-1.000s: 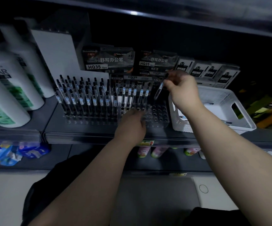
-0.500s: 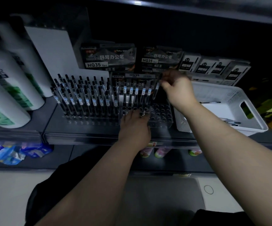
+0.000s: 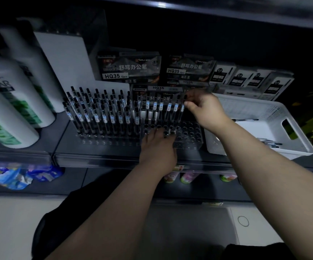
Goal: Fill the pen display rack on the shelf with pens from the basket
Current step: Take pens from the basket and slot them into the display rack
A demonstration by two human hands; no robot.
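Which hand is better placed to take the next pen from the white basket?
Likely the right hand: it pinches a pen at the right end of the rack, beside the basket. The left hand rests on the rack front.

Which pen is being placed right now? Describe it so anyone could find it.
On the dark shelf, left of the white basket, sits the clear pen rack. The pen is the rightmost upright one, and the only one whose top the right hand pinches.
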